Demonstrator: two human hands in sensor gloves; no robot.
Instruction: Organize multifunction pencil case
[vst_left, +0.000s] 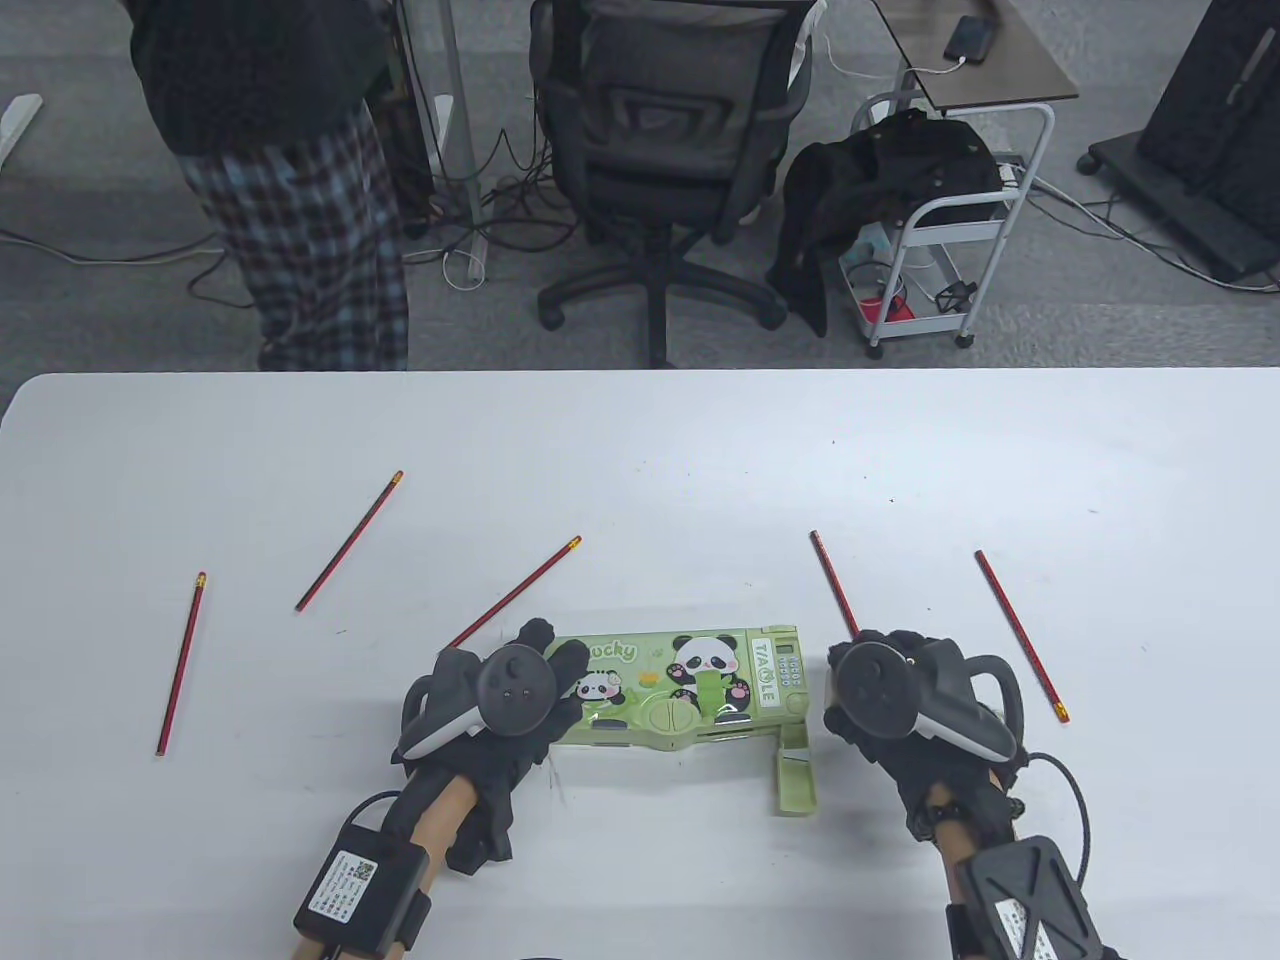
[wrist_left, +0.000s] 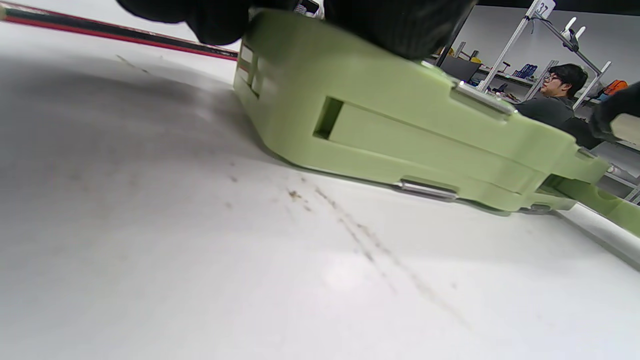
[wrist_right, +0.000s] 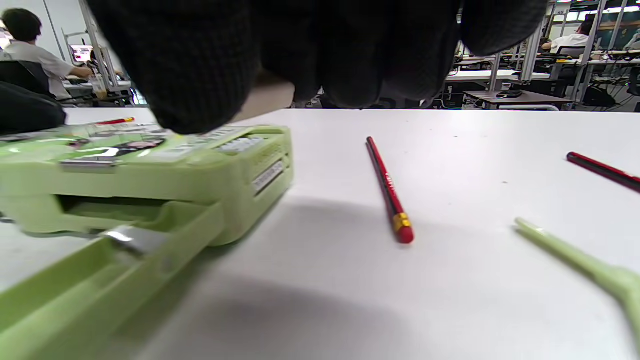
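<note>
A green panda pencil case (vst_left: 690, 690) lies flat near the table's front edge, with a small drawer (vst_left: 795, 770) slid out at its front right. My left hand (vst_left: 555, 645) rests on the case's left end, fingers (wrist_left: 400, 25) stretched over the lid. My right hand (vst_left: 842, 685) is at the case's right end, its fingers (wrist_right: 200, 75) curled, and it seems to pinch a small beige block (vst_left: 829, 692). Several red pencils lie around: one (vst_left: 515, 590) by my left hand, one (wrist_right: 390, 200) just beyond my right hand. A thin green stick (wrist_right: 575, 255) lies under my right hand.
More pencils lie at the left (vst_left: 182, 665), back left (vst_left: 350, 540) and right (vst_left: 1020, 635). Beyond the table's far edge (vst_left: 640, 372) stand an office chair (vst_left: 660, 150), a person in plaid trousers (vst_left: 300, 240) and a white trolley (vst_left: 940, 220).
</note>
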